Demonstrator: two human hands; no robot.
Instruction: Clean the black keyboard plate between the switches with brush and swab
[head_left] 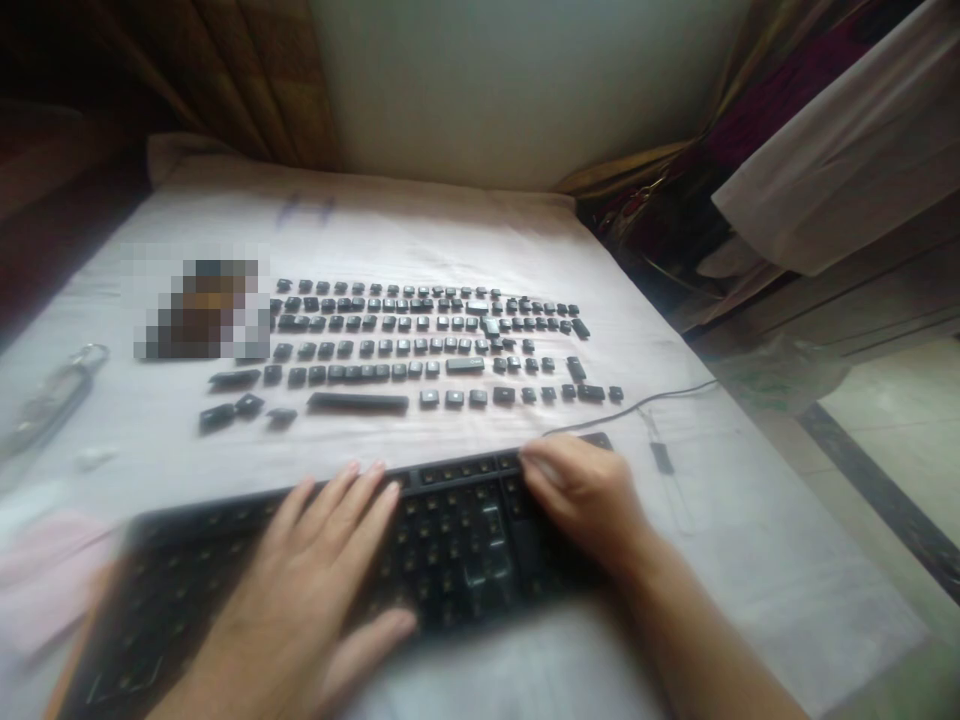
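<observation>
in the head view, the black keyboard (450, 560) lies on a pale cloth (720, 570) at the near side, tilted a little, its left end nearer the viewer and its right end farther off; rows of small pale spots show across its dark face where the key posts sit; the left hand (315, 575) rests over its left and middle part, palm down, fingers spread and reaching to the far edge, thumb pointing right; the right hand (581, 495) is curled over the right part near the far edge, thumb against the frame; whether it pinches anything i cannot tell; the two hands are apart, with a stretch of keyboard between them; beyond the far edge, black keycaps (358, 372) lie in rows on the cloth, a long keycap (358, 403) in the row nearest the keyboard; a thin dark cable (637, 405) runs from behind the right hand toward the cloth's right edge, with a small dark tag (662, 457) just beside it; at left lie a blurred metallic object (56, 400) and a pink item (52, 580); a brown curtain (240, 80) hangs behind.
</observation>
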